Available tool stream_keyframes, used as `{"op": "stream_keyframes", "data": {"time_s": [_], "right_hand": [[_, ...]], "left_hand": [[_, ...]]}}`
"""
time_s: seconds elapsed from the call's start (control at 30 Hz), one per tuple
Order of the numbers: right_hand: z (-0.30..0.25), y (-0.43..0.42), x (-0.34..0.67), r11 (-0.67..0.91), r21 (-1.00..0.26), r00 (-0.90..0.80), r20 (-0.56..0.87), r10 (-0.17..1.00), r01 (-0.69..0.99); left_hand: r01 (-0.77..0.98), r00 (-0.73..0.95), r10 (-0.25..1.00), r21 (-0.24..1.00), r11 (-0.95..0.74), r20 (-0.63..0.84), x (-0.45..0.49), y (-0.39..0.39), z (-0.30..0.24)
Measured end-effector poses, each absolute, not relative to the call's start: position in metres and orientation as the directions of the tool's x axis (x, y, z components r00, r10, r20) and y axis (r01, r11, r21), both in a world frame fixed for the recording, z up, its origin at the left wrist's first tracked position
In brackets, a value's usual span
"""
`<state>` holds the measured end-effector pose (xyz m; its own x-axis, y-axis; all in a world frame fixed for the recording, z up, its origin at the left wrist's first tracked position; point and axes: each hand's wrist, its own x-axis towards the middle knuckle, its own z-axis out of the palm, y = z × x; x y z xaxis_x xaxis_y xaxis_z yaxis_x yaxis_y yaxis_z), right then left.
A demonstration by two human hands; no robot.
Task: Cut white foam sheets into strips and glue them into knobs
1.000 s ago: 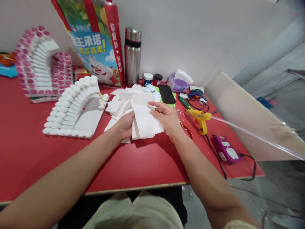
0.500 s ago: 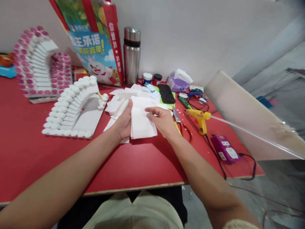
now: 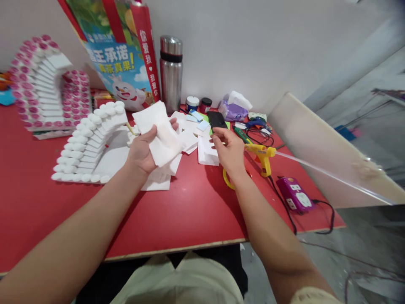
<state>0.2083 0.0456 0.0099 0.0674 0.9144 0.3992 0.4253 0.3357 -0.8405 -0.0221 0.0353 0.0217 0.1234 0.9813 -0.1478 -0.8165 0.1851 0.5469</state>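
My left hand [image 3: 142, 153] is closed, palm up, on a creased white paper sheet [image 3: 163, 137]. The thumb lies on top and the other fingers are beneath, partly hidden. My right hand [image 3: 230, 151] is curved just above a small folded white paper stack [image 3: 207, 153], thumb and forefinger slightly apart with nothing visible between them. Loose white papers [image 3: 160, 180] lie below and behind the left hand. Under the right wrist, the scissors [image 3: 228, 179] show only part of their handles. Left of the papers is a white stair model [image 3: 87, 147] edged with round white pieces.
A pink-and-white stair model [image 3: 38, 93], a printed bag [image 3: 117, 63] and a steel flask [image 3: 171, 74] stand at the back. Paint jars [image 3: 192, 103], a black phone-like object [image 3: 217, 121] and a tissue pack [image 3: 234, 110] lie beyond. Rightward are a yellow glue gun [image 3: 261, 155] and purple power box [image 3: 294, 194].
My left hand has moved left and up with a white sheet, away from the right hand. The right hand has moved slightly right, and a smaller paper stack now shows beside it.
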Motion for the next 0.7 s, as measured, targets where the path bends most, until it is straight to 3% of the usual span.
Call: {"op": "stream_keyframes", "data": {"time_s": [0.1,0.2,0.3,0.4,0.5,0.6,0.7], "right_hand": [[0.004,0.055,0.212,0.441,-0.645,-0.115,0.482,0.869,0.624],[-0.002,0.061,0.198,0.501,-0.448,-0.344,0.388,0.855,0.74],[-0.006,0.068,0.176,0.509,-0.285,-0.428,0.303,0.852,0.812],[-0.005,0.079,0.164,0.526,-0.225,-0.456,0.298,0.839,0.82],[0.002,0.087,0.17,0.503,-0.321,-0.363,0.407,0.838,0.802],[0.017,0.084,0.191,0.369,-0.542,-0.033,0.53,0.848,0.755],[0.027,0.076,0.212,0.251,-0.785,0.228,0.442,0.868,0.566]], "left_hand": [[-0.818,0.068,0.99,0.56,0.128,-0.127,-0.03,0.038,0.025],[-0.815,0.039,0.989,0.569,0.113,-0.141,-0.029,0.038,0.024],[-0.81,0.056,0.988,0.572,0.13,-0.144,-0.025,0.037,0.024],[-0.8,0.082,0.983,0.577,0.164,-0.166,-0.024,0.036,0.026],[-0.797,0.109,0.976,0.57,0.198,-0.187,-0.024,0.036,0.026],[-0.775,0.195,0.957,0.565,0.284,-0.214,-0.021,0.035,0.023],[-0.728,0.302,0.922,0.565,0.388,-0.244,-0.013,0.031,0.02]]}}
